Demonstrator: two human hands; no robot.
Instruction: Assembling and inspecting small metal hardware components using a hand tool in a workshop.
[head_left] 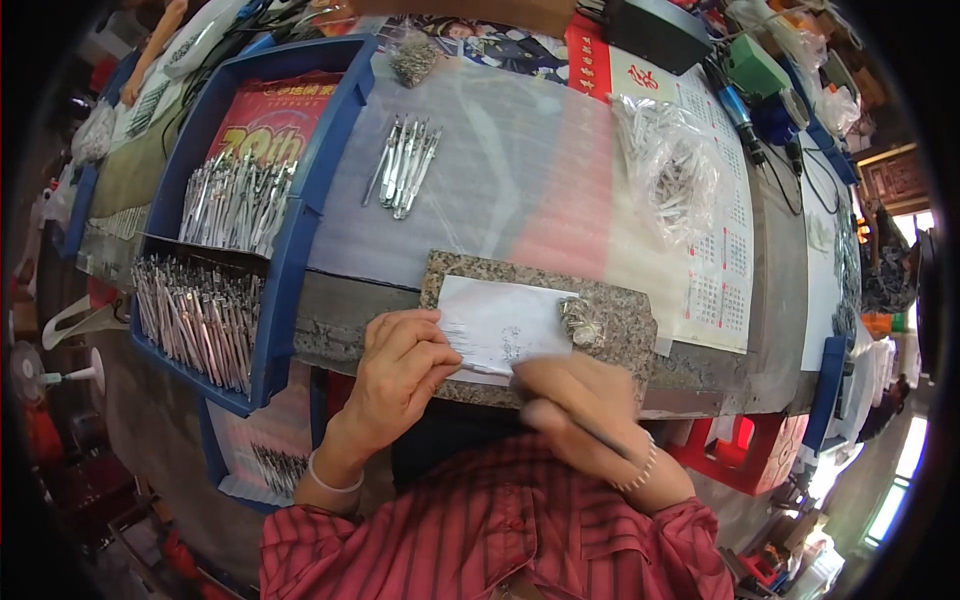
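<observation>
I've got right hand clamped on a slim dark rod, by the white paper's near edge. Left hand: fingers bunched at paper's left, can't tell what's pinched. Speckled granite slab underneath; blue plastic tray of slender metallic rods left.

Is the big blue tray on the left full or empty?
Partly full: in the blue tray, silvery rods crowd the near compartment but only part of the far, leaving a red sheet bare.

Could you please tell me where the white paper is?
In the head view, the white paper lies mid-picture on the speckled slab, left hand at its lower left, right hand at its lower right.
</observation>
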